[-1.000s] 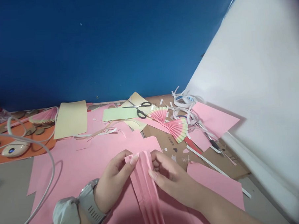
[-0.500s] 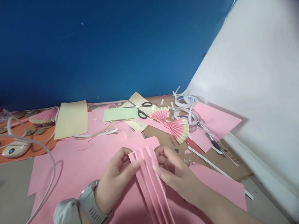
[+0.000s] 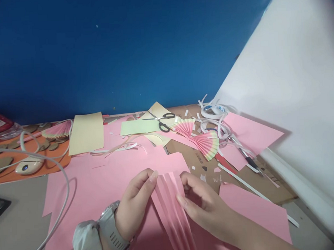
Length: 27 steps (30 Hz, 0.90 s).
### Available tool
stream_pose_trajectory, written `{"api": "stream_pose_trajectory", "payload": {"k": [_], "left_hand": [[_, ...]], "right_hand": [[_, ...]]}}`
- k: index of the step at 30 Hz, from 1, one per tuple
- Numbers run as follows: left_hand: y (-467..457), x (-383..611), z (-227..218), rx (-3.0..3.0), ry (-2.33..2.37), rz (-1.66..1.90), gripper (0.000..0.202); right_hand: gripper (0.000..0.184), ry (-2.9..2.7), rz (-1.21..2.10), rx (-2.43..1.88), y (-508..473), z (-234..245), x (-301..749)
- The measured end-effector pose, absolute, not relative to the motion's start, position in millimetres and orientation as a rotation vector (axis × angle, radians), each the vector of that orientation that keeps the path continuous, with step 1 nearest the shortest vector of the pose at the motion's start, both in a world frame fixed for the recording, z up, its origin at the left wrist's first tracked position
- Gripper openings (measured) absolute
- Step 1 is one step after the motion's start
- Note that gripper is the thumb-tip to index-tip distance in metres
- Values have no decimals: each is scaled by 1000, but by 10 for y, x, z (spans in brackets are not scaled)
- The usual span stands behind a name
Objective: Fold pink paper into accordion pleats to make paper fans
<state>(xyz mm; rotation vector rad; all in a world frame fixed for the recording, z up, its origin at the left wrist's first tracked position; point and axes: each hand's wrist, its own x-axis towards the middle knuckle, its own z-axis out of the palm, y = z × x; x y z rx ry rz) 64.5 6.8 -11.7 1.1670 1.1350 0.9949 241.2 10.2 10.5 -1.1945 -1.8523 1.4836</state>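
Note:
A strip of pink paper folded in accordion pleats runs from between my hands down to the bottom edge. My left hand pinches its upper left edge between thumb and fingers. On the other side, my right hand grips the right edge, thumb on the front and fingers curled behind. The pleats are partly spread. Under the strip lie large pink paper sheets. Beyond my right hand, a finished-looking pleated pink fan piece with green-yellow edges rests on cardboard.
Black-handled scissors lie over a light green paper. A yellow sheet is at the left, near a white mouse and a looping cable. White strips and a pen lie right, near the wall.
My left hand's thumb has shifted outward to the strip's left edge, and the pleats at the top are spread wider. The whole view has shifted slightly, with objects appearing further right.

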Motion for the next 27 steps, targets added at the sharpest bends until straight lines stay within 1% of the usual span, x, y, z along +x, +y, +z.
{"api": "stream_pose_trajectory", "payload": {"k": [3, 8, 13, 16, 18, 20, 24, 27], "left_hand": [[72, 651, -103, 1205, 1148, 979, 25], [76, 676, -73, 1262, 1236, 938, 24], [79, 721, -53, 1209, 1215, 895, 7], [94, 751, -62, 1219, 1229, 871, 15], [107, 767, -73, 1211, 1243, 881, 20], [116, 776, -87, 1193, 1230, 905, 19], [119, 768, -132, 1026, 1117, 932, 11], [126, 734, -170, 891, 1006, 964, 15]], "right_hand": [[20, -1853, 1352, -1206, 88, 77, 2425], [19, -1949, 1222, -1190, 74, 63, 2430], [20, -2221, 970, -1081, 35, 46, 2425], [20, -2295, 688, -984, 11, 23, 2424], [20, -2265, 603, -972, 9, 2, 2426], [20, -2212, 674, -1034, 21, -21, 2430], [17, -1982, 975, -1226, 74, -53, 2446], [18, -1745, 1167, -1281, 133, -46, 2466]]}}
